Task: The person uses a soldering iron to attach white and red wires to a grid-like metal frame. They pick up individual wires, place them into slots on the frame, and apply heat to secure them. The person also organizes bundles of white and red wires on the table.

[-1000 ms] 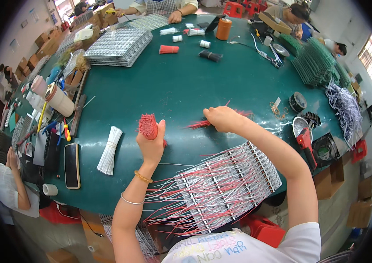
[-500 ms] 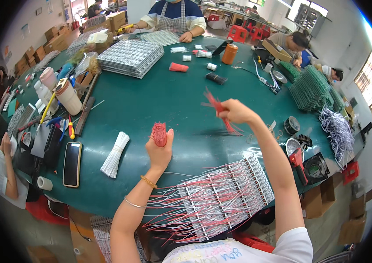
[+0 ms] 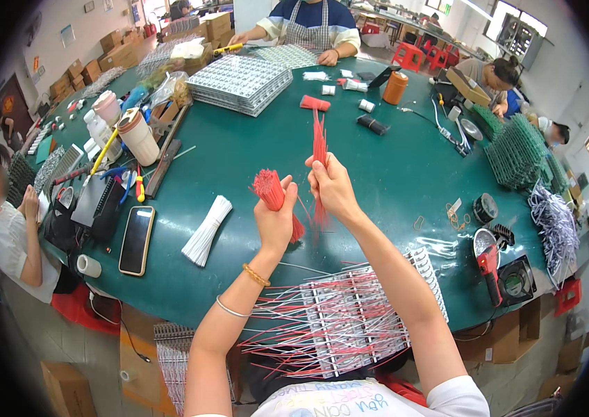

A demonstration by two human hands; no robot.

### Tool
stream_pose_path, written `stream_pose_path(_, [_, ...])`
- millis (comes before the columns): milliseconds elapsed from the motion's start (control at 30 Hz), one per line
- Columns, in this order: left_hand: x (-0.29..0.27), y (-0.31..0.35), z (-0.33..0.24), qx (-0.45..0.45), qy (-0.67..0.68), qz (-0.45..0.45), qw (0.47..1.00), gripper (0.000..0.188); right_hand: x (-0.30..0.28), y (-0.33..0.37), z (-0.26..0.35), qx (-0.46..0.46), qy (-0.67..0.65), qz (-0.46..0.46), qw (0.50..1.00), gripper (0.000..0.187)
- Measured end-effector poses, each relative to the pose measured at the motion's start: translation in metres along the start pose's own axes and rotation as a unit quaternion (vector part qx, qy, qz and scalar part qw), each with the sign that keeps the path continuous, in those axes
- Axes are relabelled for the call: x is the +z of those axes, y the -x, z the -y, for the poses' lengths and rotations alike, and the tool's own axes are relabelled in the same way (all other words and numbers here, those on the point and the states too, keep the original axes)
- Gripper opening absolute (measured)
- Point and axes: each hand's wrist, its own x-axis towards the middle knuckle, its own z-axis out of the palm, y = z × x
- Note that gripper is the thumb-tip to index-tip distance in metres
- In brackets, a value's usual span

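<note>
My left hand [image 3: 275,222] is closed around a thick bundle of red wires [image 3: 267,187], its cut ends fanned at the top. Beside it, slightly farther right, my right hand [image 3: 334,186] grips a thinner bundle of red wires [image 3: 319,139] held nearly upright. A bundle of white wires [image 3: 207,231] lies on the table left of my left hand. Below my hands, at the near table edge, sits a light panel [image 3: 319,300] threaded with red and white wires, their loose ends sticking out leftward. My right forearm passes over part of it.
On the green table [image 3: 239,149] are a phone [image 3: 137,240], a stack of grid panels [image 3: 239,82], a tumbler [image 3: 139,135], a red-handled tool [image 3: 489,274] and green racks [image 3: 517,153]. Co-workers sit across, at left and at far right.
My right hand has moved left, close to my left hand, and its red wires have turned more upright. The left bundle is tilted more. The whole view has shifted.
</note>
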Motion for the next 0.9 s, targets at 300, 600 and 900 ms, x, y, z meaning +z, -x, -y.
stream_pose_path(300, [-0.012, -0.006, 0.003, -0.035, 0.066, 0.051, 0.996, 0.029, -0.007, 0.004, 0.001, -0.003, -0.16, -0.031, 0.987, 0.015])
stream_pose_path(600, [0.002, 0.009, 0.015, 0.039, 0.035, 0.103, 0.993, 0.028, 0.019, 0.037, -0.04, -0.132, 0.003, -0.079, 0.988, 0.015])
stream_pose_path(900, [0.006, 0.017, 0.024, 0.038, 0.029, 0.097, 0.994, 0.033, 0.027, 0.046, -0.02, 0.012, -0.307, -0.076, 0.949, 0.055])
